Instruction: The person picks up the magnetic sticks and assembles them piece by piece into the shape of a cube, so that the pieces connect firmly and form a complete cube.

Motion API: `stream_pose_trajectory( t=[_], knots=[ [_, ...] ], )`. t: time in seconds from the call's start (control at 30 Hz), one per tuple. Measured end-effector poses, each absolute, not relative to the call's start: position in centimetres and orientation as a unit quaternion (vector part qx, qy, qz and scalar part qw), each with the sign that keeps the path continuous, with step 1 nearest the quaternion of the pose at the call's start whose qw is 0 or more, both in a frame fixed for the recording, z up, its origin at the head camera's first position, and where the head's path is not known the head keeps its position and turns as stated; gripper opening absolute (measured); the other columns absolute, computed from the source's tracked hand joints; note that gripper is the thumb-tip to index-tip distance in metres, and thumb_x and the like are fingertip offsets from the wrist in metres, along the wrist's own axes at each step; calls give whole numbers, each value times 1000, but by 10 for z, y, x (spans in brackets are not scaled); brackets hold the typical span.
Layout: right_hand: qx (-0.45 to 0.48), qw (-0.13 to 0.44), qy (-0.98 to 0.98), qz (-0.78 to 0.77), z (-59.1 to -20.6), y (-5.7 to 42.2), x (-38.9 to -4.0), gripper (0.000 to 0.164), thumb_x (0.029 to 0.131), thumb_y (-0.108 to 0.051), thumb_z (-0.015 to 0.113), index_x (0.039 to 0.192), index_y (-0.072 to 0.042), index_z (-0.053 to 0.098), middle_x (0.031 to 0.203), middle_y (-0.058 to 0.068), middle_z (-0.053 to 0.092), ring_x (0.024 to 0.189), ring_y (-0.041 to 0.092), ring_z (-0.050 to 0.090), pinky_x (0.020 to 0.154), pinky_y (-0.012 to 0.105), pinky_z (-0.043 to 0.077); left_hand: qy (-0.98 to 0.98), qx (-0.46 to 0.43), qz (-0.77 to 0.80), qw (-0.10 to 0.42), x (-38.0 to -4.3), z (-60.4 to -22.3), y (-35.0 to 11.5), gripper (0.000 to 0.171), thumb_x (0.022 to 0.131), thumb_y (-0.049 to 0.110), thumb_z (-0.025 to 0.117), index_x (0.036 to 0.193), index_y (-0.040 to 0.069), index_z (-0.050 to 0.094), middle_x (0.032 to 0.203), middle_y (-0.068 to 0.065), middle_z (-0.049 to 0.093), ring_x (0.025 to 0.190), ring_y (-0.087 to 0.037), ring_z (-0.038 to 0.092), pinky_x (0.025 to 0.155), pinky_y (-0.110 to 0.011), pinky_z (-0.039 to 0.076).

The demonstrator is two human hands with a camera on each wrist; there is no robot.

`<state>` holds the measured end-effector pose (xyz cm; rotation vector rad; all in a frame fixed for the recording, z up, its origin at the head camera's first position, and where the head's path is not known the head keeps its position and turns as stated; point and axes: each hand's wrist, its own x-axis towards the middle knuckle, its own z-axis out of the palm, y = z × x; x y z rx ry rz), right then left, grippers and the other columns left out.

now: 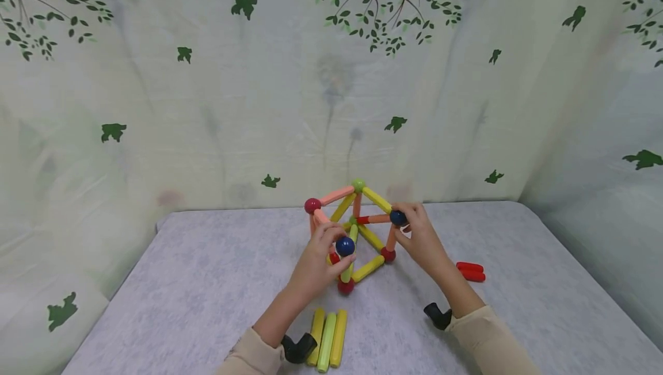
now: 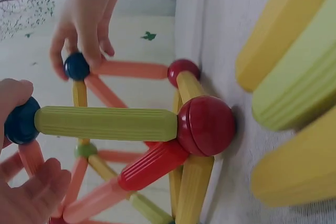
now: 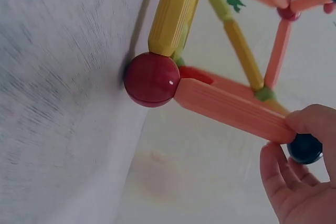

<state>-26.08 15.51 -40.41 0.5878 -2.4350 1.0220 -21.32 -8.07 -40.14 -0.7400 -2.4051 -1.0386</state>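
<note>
A frame of ribbed rods joined by balls stands on the table. My left hand [image 1: 315,263] holds the near blue ball [image 1: 345,246] between fingers and thumb. From that ball a light green rod [image 2: 107,123] runs down to a dark red ball [image 2: 207,126] on the table, and a salmon rod [image 2: 31,158] also meets it. On the right, my right hand [image 1: 423,241] pinches another blue ball [image 1: 398,218], where a salmon rod [image 3: 233,109] rises from a second dark red ball [image 3: 152,80]. A green ball [image 1: 358,185] tops the frame at the back.
Two yellow rods [image 1: 338,337] and a light green rod [image 1: 326,342] lie side by side in front of the frame. Two short red pieces [image 1: 471,272] lie to the right. A patterned curtain [image 1: 207,104] hangs behind the grey tabletop [image 1: 207,283].
</note>
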Motion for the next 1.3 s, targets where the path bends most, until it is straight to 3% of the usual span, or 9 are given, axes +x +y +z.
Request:
stream_pose_trajectory(
  t=[0.5, 0.73, 1.03, 1.13, 1.3],
  knots=[
    [212, 258, -871, 360, -408, 137, -215, 53, 72, 2, 73, 118, -10, 50, 106, 13, 39, 83, 17, 53, 69, 29, 51, -817, -287, -470, 168, -220, -402, -118, 43, 77, 1, 68, 116, 9, 51, 128, -3, 46, 104, -14, 50, 80, -29, 47],
    [240, 272, -866, 346, -410, 129, -209, 53, 73, 3, 71, 120, -10, 51, 107, 11, 39, 82, 14, 52, 67, 24, 49, -802, -292, -495, 160, -206, -383, -121, 41, 78, -3, 67, 116, -1, 51, 124, -15, 48, 97, -25, 54, 78, -40, 48],
    [236, 274, -862, 355, -411, 128, -210, 54, 72, 2, 71, 121, -11, 50, 108, 12, 41, 81, 14, 53, 66, 25, 50, -817, -269, -492, 133, -224, -407, -132, 45, 80, 8, 68, 121, 13, 50, 130, 0, 45, 105, -14, 51, 81, -32, 47],
    [236, 258, -866, 359, -411, 130, -210, 57, 73, 0, 72, 123, -12, 49, 112, 13, 39, 86, 16, 52, 69, 27, 50, -818, -269, -491, 133, -225, -409, -133, 45, 80, 9, 68, 122, 15, 50, 130, 1, 45, 105, -14, 50, 81, -30, 47],
    [228, 249, -872, 354, -406, 133, -202, 67, 71, -8, 76, 129, -18, 44, 125, 12, 33, 108, 22, 41, 80, 39, 48, -823, -265, -487, 126, -225, -408, -133, 45, 81, 10, 67, 122, 16, 50, 130, 2, 45, 104, -15, 50, 80, -30, 47]
  ],
)
